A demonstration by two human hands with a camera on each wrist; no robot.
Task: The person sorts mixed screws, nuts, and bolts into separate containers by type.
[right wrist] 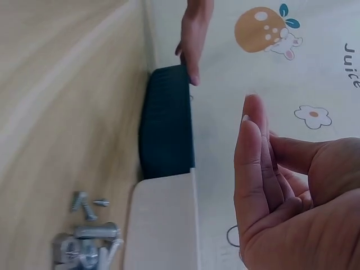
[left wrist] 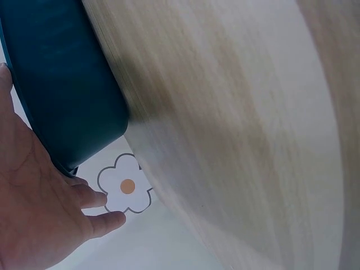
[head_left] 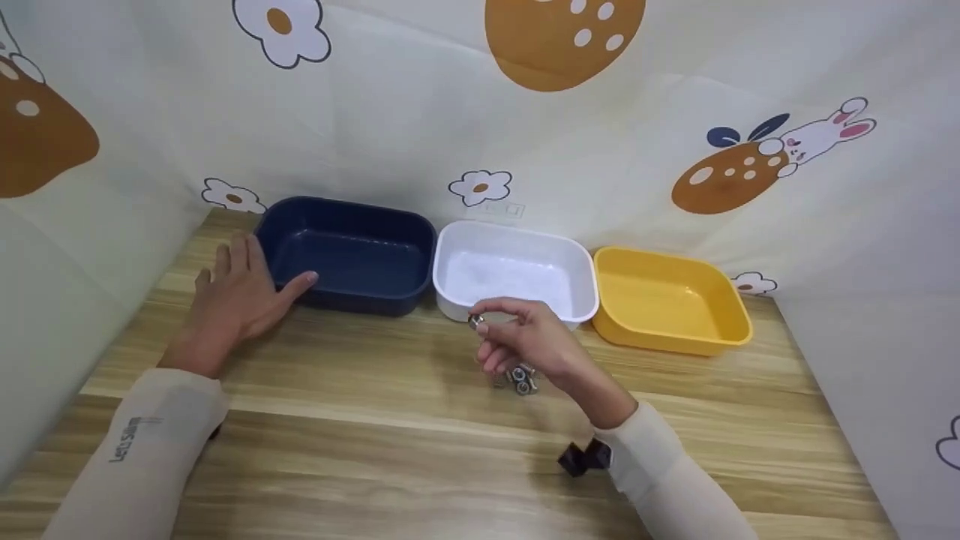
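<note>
Across the far part of the wood-grain table (head_left: pixel 337 465) stand a dark blue rectangular bin (head_left: pixel 360 303) at left, a white rectangular bin (head_left: pixel 517 244) in the middle and a yellow rectangular bin (head_left: pixel 667 339) at right. The left hand (head_left: pixel 244 289), fingers extended, touches the dark blue bin's left end. A pile of silver metal bolts and nuts (head_left: pixel 523 379) lies near the white bin. The right hand (head_left: pixel 531 337) pinches a small silver metal piece (head_left: pixel 475 321) at the white bin's near edge.
</note>
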